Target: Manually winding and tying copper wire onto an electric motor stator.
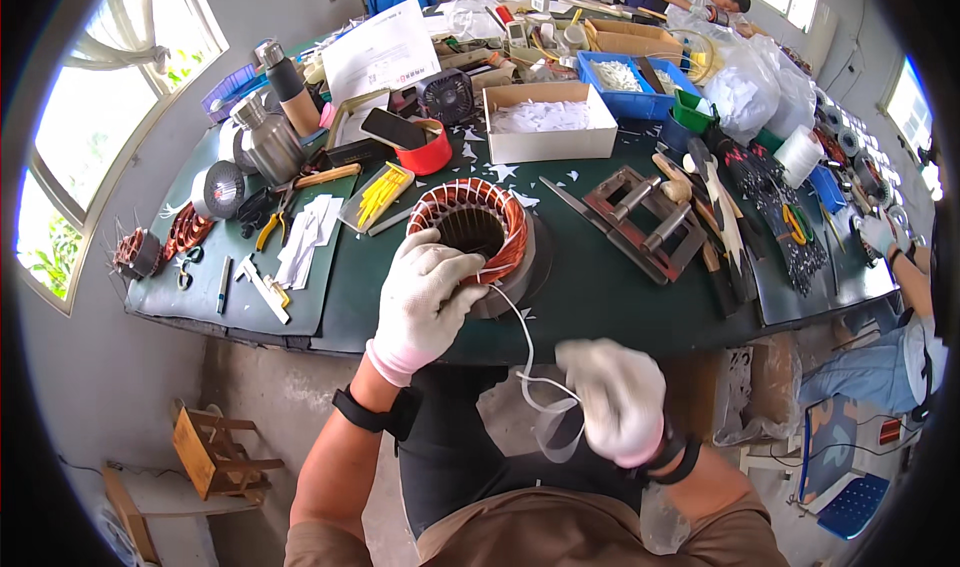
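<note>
A motor stator stands on the green table in front of me, its copper winding ring tied round with white lacing. My left hand, in a white glove, is closed against the near left side of the winding, thumb and fingers gripping its edge. White lacing cord runs from the near side of the ring down to my right hand. That gloved hand is blurred by motion, below the table's front edge, with the cord going into its curled fingers. A loose loop of cord hangs beside it.
Left lie pliers, white paper strips and a tray of yellow pieces. Behind the stator are a red round container and a carton of white slips. A metal frame fixture lies right. Other people work at the far and right sides.
</note>
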A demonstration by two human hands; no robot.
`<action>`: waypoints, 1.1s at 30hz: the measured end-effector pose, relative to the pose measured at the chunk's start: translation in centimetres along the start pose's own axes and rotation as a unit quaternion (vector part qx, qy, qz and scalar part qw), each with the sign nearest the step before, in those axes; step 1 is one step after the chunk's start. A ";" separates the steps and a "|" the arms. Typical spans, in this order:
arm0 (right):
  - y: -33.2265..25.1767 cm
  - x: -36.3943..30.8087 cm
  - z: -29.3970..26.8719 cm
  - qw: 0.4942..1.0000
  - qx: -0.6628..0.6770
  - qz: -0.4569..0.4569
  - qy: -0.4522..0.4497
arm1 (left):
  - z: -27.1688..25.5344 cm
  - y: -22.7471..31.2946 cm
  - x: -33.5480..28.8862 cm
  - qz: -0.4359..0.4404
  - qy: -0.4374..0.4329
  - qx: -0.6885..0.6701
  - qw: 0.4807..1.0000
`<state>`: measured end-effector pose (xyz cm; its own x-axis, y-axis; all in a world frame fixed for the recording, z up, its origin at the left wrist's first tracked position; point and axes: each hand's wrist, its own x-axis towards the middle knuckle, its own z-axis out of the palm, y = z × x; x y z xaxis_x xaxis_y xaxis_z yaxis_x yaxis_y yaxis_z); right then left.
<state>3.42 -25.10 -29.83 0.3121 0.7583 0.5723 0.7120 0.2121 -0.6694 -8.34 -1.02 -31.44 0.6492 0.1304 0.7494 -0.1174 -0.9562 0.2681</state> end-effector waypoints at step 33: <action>4.5 3.7 2.1 0.994 -0.008 0.022 0.104 | -1.3 1.8 0.8 -0.014 -0.048 -0.039 0.998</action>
<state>6.50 -20.04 -31.68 0.4650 0.6232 0.6288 0.7041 0.1702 -0.6894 -9.02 -2.25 -29.57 0.7210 0.1277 0.6811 -0.1546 -0.9285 0.3377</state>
